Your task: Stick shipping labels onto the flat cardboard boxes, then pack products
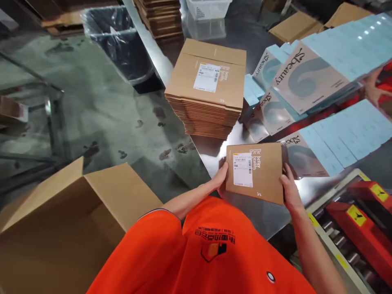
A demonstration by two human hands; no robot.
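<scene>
Between my two hands is a brown cardboard box (267,175) with a white shipping label (242,170) and white printed words on its top face. My left hand (221,176) grips its left side, and my right hand (290,188) grips its right side; the fingers underneath are partly hidden. The box is held over the front edge of the metal table (260,220). Just beyond it stands a tall stack of flattened cardboard boxes (180,81), the top one also labelled. To the right of the box are pale blue "Sbeaury" boxes (309,77) in piles.
A large open carton (104,196) stands at my lower left. A roller conveyor with red parts (352,220) lies at the right. Beyond the table's left edge is a lined bin (122,45). A white basket (210,9) sits at the back. Another person's hand (374,90) shows at far right.
</scene>
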